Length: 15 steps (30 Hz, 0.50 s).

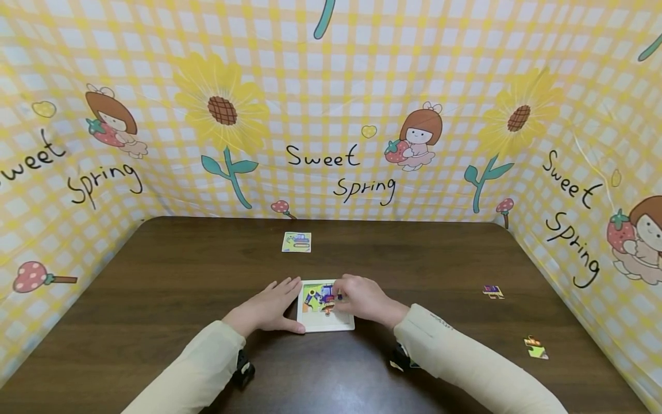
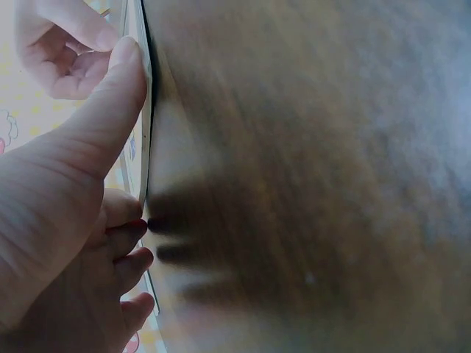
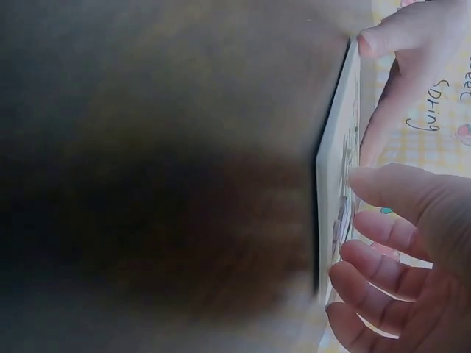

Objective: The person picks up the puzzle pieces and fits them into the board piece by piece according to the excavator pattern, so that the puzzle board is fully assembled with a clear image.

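A white puzzle tray (image 1: 327, 330) lies on the table, with colourful jigsaw pieces (image 1: 318, 296) filling its upper part and a blank strip along the bottom. My left hand (image 1: 271, 306) rests along the tray's left side, fingers extended and thumb at the lower left corner. Over the right half of the tray is my right hand (image 1: 363, 297), its fingers bent and its fingertips at a small dark puzzle piece (image 1: 339, 296), which they seem to pinch against the board. The hand partly covers that piece. In the right wrist view the right thumb (image 3: 390, 184) touches the puzzle surface.
Two loose puzzle pieces lie to the right: a purple one (image 1: 493, 291) and a green and orange one (image 1: 535, 347). A square picture card (image 1: 297, 242) lies behind the tray. Checked cloth (image 1: 331, 115) walls enclose the brown table (image 1: 207, 259) at the back and sides.
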{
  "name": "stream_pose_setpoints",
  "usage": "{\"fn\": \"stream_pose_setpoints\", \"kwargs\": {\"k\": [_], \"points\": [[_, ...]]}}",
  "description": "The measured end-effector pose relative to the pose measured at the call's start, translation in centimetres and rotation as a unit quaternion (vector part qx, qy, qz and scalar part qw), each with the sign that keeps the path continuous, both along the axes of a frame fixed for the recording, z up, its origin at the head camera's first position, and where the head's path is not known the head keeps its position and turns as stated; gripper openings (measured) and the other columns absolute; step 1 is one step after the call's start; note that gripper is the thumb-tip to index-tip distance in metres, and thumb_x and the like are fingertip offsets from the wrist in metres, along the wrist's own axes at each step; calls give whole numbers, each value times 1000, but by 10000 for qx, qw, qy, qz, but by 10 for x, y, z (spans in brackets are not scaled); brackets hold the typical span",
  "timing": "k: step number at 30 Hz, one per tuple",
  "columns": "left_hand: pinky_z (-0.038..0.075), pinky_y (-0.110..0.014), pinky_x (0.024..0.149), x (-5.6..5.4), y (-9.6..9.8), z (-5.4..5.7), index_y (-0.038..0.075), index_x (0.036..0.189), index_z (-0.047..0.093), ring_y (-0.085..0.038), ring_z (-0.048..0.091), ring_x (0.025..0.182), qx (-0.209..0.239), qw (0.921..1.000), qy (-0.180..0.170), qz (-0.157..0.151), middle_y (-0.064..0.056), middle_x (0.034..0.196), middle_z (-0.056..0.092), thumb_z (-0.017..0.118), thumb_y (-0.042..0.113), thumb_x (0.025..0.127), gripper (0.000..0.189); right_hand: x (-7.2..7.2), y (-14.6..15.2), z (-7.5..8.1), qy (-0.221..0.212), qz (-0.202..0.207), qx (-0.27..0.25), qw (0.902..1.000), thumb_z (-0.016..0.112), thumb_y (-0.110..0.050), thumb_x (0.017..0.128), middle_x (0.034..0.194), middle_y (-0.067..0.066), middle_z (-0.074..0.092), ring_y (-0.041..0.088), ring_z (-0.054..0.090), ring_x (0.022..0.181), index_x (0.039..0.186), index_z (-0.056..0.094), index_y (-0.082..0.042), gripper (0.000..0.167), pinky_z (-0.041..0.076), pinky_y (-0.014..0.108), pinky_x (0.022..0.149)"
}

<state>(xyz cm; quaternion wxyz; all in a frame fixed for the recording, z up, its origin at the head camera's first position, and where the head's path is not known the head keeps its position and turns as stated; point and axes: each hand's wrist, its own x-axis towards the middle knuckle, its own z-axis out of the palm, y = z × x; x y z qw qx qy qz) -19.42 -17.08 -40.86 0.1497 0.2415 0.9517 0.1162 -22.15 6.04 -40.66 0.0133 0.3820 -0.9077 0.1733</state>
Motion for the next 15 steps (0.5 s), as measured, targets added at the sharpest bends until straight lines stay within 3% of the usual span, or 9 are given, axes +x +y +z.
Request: {"fn": "stream_pose_setpoints", "kwargs": {"k": [15], "points": [[11, -49, 107, 0, 0, 1, -4, 143, 24, -33, 13, 136, 10, 10000, -54, 11, -18, 149, 18, 62, 60, 76, 100, -2, -5, 0, -146, -42, 141, 9998, 74, -17, 77, 81, 0, 58, 8, 46, 63, 90, 69, -10, 16, 40, 22, 54]]}}
